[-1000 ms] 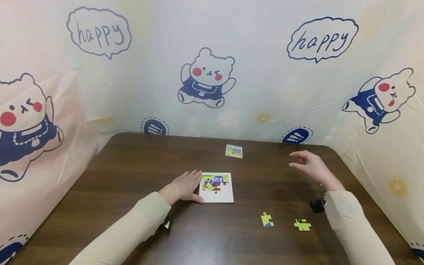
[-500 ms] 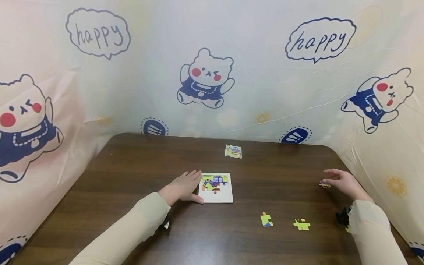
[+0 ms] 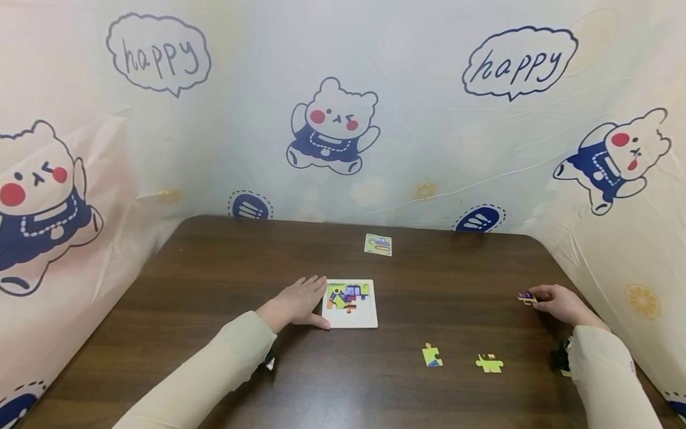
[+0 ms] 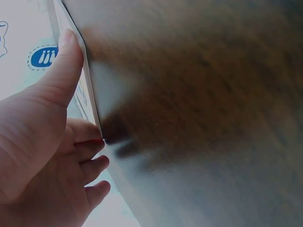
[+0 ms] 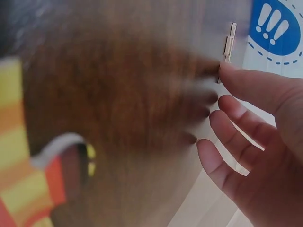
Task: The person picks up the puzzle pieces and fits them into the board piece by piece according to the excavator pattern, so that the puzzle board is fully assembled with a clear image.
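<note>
A purple puzzle piece [image 3: 526, 296] is near the right edge of the desk [image 3: 230, 256], pinched between the thumb and a finger of the right hand [image 3: 560, 304]; whether it touches the wood is hard to tell. The hand's other fingers are gently bent and hold nothing. Nearer the desk's middle is a white puzzle tray [image 3: 364, 316], its upper part filled by joined pieces [image 3: 351, 292] showing a blue vehicle. The left hand [image 3: 292, 302] is relaxed, grasping nothing, its fingers and thumb spread against the tray's left edge. Between the tray and the right sleeve [image 3: 605, 369] lie two loose green pieces, well apart: an orange-knobbed piece [image 3: 431, 356] and, farther right, a notched piece [image 3: 489, 363]. A picture card [image 3: 378, 245] lies near the desk's far edge, beyond the tray. Behind that edge hangs a pale cloth [image 3: 429, 131] printed with bears.
</note>
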`<action>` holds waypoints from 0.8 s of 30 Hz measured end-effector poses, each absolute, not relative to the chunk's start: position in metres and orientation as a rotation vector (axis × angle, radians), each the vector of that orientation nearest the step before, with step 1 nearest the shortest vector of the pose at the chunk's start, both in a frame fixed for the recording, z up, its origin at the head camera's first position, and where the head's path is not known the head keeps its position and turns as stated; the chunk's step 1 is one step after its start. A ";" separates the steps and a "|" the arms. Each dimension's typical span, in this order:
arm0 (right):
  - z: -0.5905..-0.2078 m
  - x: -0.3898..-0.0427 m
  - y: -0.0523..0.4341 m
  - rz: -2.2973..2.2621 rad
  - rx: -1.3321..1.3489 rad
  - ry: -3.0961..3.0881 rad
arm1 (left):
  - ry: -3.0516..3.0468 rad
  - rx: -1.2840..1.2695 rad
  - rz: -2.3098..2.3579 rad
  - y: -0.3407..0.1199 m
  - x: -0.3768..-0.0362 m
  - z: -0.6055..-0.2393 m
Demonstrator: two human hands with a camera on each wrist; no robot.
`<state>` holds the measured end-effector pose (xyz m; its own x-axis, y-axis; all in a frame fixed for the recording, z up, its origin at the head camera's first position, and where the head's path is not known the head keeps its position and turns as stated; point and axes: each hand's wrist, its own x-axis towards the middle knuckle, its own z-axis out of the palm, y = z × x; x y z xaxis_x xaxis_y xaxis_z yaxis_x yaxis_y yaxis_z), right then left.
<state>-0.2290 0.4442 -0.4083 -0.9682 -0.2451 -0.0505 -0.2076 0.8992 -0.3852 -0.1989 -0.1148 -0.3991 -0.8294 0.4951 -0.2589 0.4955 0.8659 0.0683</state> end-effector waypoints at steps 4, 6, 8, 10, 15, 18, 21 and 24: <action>-0.410 -0.230 0.446 -0.560 -0.374 2.999 | 2.770 0.743 -0.008 -0.115 -0.199 -0.400; -0.410 -0.230 0.446 -0.552 -0.396 3.007 | 2.769 0.740 -0.020 -0.115 -0.199 -0.400; -0.410 -0.230 0.446 -0.545 -0.417 3.015 | 2.769 0.737 -0.035 -0.115 -0.199 -0.400; -0.410 -0.230 0.445 -0.548 -0.424 3.015 | 2.769 0.737 -0.034 -0.115 -0.199 -0.399; -0.407 -0.229 0.438 -0.572 -0.365 3.008 | 2.767 0.738 -0.028 -0.114 -0.198 -0.397; -0.404 -0.231 0.429 -0.611 -0.361 2.993 | 2.769 0.736 -0.031 -0.114 -0.198 -0.398; -0.402 -0.235 0.417 -0.640 -0.376 2.997 | 2.770 0.732 -0.028 -0.114 -0.198 -0.397; -0.399 -0.239 0.402 -0.664 -0.416 3.017 | 2.768 0.729 -0.030 -0.115 -0.198 -0.397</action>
